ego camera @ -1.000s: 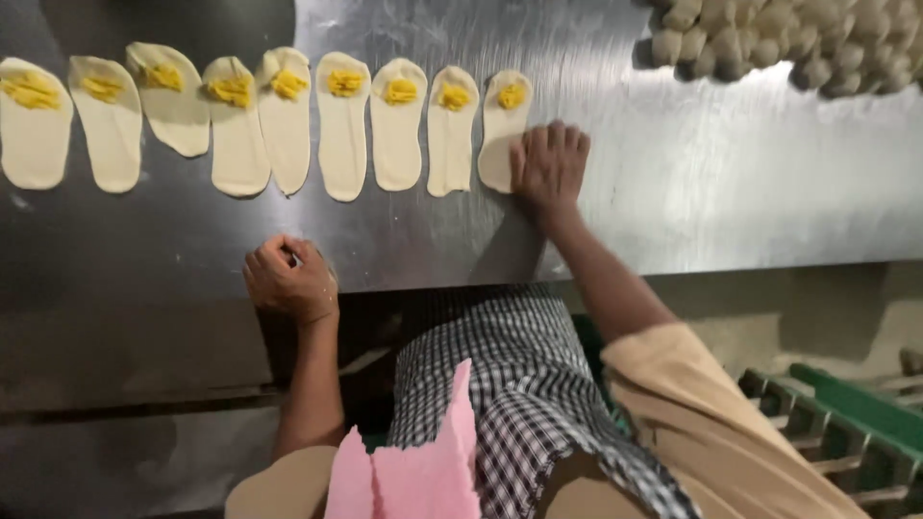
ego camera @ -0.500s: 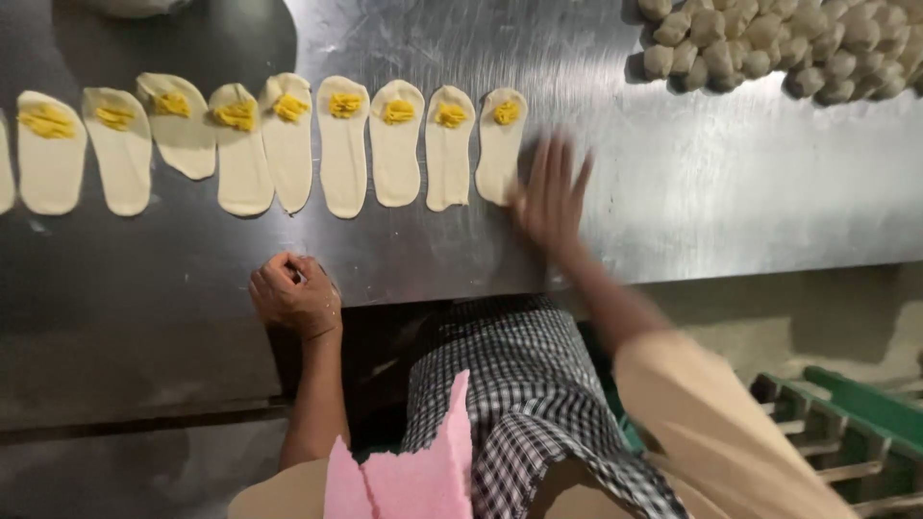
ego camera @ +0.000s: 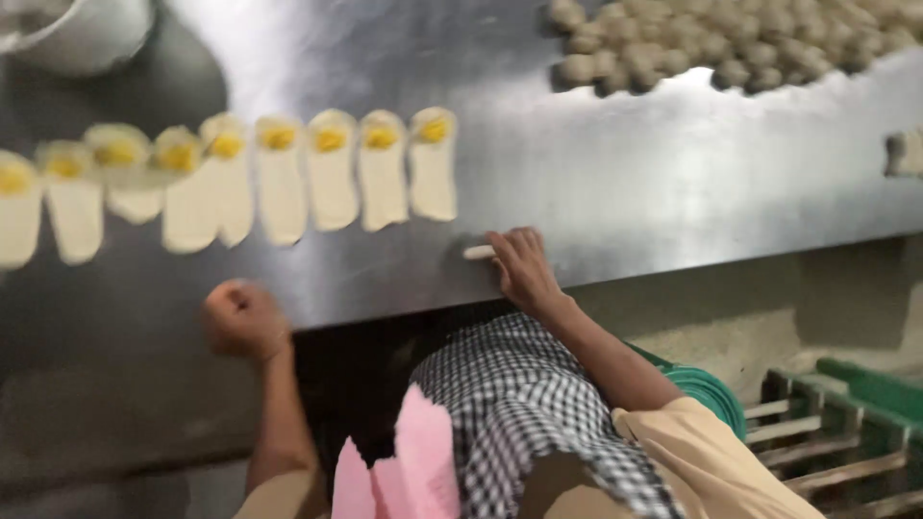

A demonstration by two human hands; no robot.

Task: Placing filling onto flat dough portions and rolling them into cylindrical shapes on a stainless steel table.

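A row of several flat oval dough strips, each topped with a yellow filling, lies across the steel table. My right hand rests near the table's front edge, below the rightmost strip, its fingers closed on a small pale stick-like piece. My left hand is a closed fist at the front edge, further left, holding nothing visible.
A heap of small round dough balls sits at the back right. A pale bowl stands at the back left. Green crate racks lie below right of the table. A small dough piece sits at the right edge.
My right hand has pulled back from the rightmost dough strip to the table's front edge and now holds a small pale piece. The view has shifted right.
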